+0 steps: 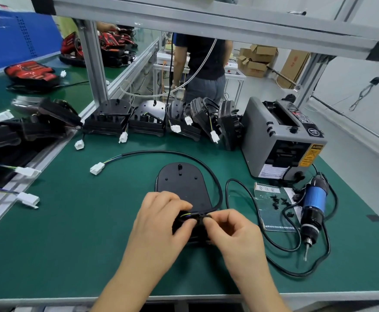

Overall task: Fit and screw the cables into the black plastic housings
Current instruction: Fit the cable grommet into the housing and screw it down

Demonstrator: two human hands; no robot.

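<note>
A black plastic housing [180, 185] lies flat on the green mat in front of me. A black cable [215, 176] loops from its near end round to a white connector [97, 168] at the left. My left hand [161, 219] grips the housing's near end, thumb and fingers curled round it. My right hand [233, 230] pinches the cable's end where coloured wires enter the housing. The joint itself is partly hidden by my fingers.
An electric screwdriver [312, 210] with a blue body lies at the right, its cord looping beside small black screws [278, 200] on a paper sheet. A grey tape dispenser [283, 136] stands behind. Several cabled housings [148, 120] line the back. A person stands beyond.
</note>
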